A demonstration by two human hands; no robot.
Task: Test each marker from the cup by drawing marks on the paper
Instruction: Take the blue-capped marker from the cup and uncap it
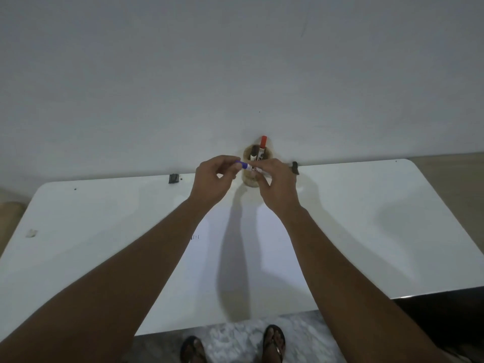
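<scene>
A tan cup (250,180) stands at the table's far edge against the wall. A red-capped marker (262,148) and a dark-capped marker (253,155) stick up out of it. In front of the cup I hold a blue-capped marker (246,166) level between both hands. My left hand (216,179) pinches the blue cap end. My right hand (276,183) grips the white barrel. A white sheet of paper (272,247) lies on the table below my hands, with small dark marks (195,237) near its left edge.
The white table (379,226) runs up to a grey wall. Small dark clips sit on its far edge at the left (173,178) and right (295,167). A scuff (31,233) marks the left side. My sandalled feet (273,341) show below the near edge.
</scene>
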